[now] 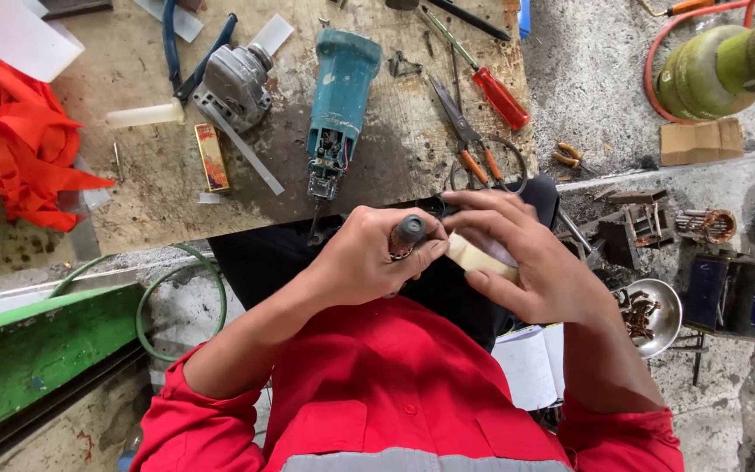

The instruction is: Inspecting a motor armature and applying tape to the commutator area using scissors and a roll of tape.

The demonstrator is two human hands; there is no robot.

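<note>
Left hand [364, 262] closed around grey-tipped cylindrical metal part [406, 234] at centre | right hand [522, 258] pinching cream strip [474, 258] against it | scuffed wooden bench [150, 183] at 12 o'clock bears teal tool housing [340, 83] | stained concrete floor [596, 79] at 2 o'clock.

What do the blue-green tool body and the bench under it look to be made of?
The tool body looks like moulded plastic: an even teal colour with a smooth, dull, scuffed surface. Wires show at its open end. The bench looks like bare board, probably wood or plywood: pale brown, rough, with dark oily stains and chipped edges.
</note>
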